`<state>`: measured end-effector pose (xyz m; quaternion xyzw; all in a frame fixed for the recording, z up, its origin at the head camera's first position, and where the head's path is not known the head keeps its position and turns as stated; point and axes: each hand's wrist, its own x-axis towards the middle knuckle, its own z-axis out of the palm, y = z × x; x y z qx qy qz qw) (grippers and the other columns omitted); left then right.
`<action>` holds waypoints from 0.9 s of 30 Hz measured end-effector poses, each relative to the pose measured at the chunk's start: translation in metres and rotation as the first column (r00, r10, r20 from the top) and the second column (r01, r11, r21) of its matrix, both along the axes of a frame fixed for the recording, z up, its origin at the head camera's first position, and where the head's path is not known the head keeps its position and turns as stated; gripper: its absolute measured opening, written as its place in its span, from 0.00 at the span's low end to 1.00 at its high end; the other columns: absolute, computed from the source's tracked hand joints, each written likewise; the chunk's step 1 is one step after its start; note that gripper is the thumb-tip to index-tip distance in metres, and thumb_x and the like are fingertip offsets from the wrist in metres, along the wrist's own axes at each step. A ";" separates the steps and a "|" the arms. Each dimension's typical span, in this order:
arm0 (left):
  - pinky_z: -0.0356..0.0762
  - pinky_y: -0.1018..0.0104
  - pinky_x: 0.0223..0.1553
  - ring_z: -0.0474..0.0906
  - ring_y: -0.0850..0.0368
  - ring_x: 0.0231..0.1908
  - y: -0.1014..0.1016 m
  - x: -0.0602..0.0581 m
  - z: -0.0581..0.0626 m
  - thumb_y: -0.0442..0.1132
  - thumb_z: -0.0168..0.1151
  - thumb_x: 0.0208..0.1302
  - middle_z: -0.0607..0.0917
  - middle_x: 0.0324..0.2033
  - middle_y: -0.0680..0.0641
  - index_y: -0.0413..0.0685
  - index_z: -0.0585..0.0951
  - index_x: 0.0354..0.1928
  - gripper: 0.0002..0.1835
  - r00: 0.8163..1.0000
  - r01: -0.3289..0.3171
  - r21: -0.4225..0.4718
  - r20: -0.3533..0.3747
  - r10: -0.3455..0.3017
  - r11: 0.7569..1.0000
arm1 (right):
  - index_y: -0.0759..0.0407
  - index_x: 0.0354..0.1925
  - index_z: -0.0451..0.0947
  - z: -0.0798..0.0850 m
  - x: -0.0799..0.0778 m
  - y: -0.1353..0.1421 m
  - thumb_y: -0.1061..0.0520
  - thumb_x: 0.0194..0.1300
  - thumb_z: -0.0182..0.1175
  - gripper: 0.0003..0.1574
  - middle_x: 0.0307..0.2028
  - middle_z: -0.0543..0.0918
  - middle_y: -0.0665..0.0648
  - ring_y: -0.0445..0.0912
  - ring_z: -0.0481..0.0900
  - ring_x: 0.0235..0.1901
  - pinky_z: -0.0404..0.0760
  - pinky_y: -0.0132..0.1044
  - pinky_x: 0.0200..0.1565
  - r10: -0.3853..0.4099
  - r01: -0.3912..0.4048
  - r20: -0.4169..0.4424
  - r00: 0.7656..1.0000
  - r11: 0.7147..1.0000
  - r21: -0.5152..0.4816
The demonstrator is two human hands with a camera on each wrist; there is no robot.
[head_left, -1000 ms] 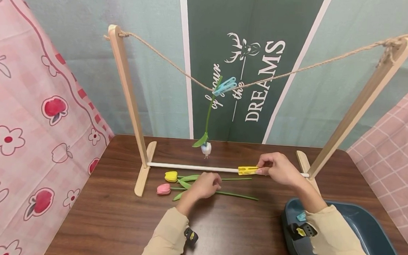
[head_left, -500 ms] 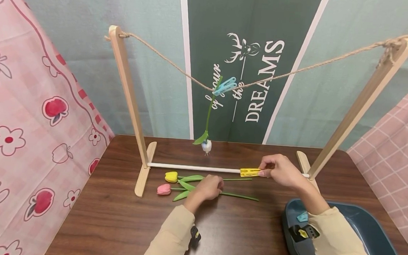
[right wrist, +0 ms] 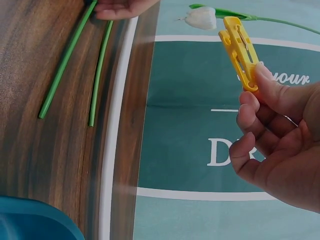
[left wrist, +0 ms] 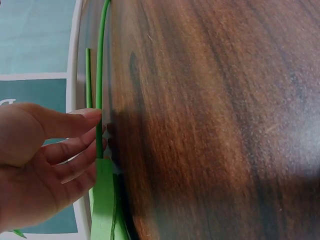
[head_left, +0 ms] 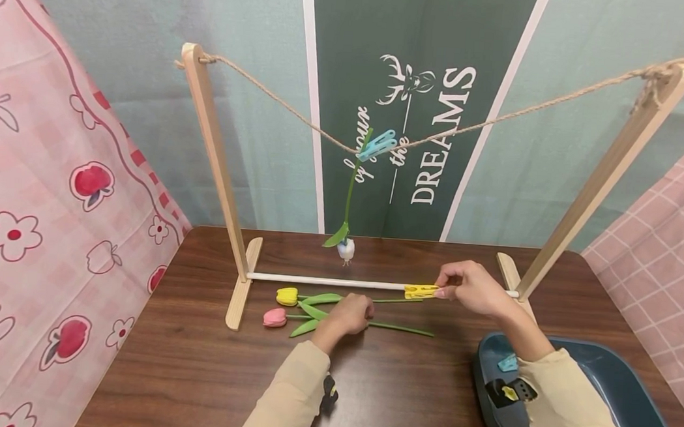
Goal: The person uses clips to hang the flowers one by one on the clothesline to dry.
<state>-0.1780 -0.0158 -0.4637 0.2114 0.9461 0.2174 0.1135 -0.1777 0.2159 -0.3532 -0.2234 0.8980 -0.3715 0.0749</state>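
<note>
My right hand (head_left: 474, 287) pinches a yellow clothespin (right wrist: 240, 52) between thumb and forefinger, above the white crossbar. On the table, my left hand (head_left: 350, 313) is at the stem of a pink tulip (head_left: 275, 317). In the left wrist view its thumb and fingertips meet around that green stem (left wrist: 100, 75). A yellow tulip (head_left: 286, 296) lies alongside, part of its stem hidden by the left hand. From the sagging rope (head_left: 278, 98) a white tulip (head_left: 346, 248) hangs head down, clipped at its stem by a blue clothespin (head_left: 377, 146).
Two wooden posts (head_left: 217, 147) carry the rope, joined low down by a white crossbar (head_left: 326, 281). A dark blue basin (head_left: 631, 381) stands at the right front, with a light blue clothespin (head_left: 508, 362) inside. Patterned curtains surround the brown table (head_left: 191, 374).
My left hand has shifted slightly right along the stems. The right hand, with the yellow clothespin, has drifted a little right and down. The tulips stay nearly where they were.
</note>
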 end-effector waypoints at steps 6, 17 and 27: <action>0.71 0.72 0.30 0.75 0.60 0.29 0.001 0.001 -0.001 0.25 0.62 0.42 0.80 0.26 0.54 0.46 0.80 0.29 0.11 1.000 0.010 -0.016 -0.010 -0.010 1.000 | 0.57 0.19 0.76 -0.001 0.000 0.000 0.70 0.50 0.64 0.11 0.17 0.72 0.49 0.47 0.69 0.19 0.67 0.33 0.21 -0.001 0.001 0.006 1.000 1.000 -0.009; 0.74 0.70 0.34 0.78 0.57 0.32 0.003 0.001 0.000 0.21 0.60 0.40 0.82 0.27 0.53 0.48 0.82 0.29 0.15 1.000 0.005 -0.029 -0.003 -0.005 1.000 | 0.58 0.20 0.76 0.000 -0.001 0.001 0.69 0.50 0.64 0.10 0.17 0.72 0.50 0.43 0.67 0.19 0.67 0.33 0.21 -0.011 0.011 0.038 0.999 1.000 0.010; 0.74 0.70 0.34 0.77 0.58 0.32 0.001 0.000 0.006 0.19 0.57 0.40 0.82 0.27 0.54 0.47 0.83 0.29 0.17 1.000 -0.008 -0.004 0.017 0.008 1.000 | 0.58 0.20 0.76 0.005 -0.002 0.002 0.69 0.49 0.65 0.09 0.17 0.72 0.49 0.39 0.66 0.19 0.66 0.32 0.22 0.006 -0.006 0.010 1.000 1.000 0.012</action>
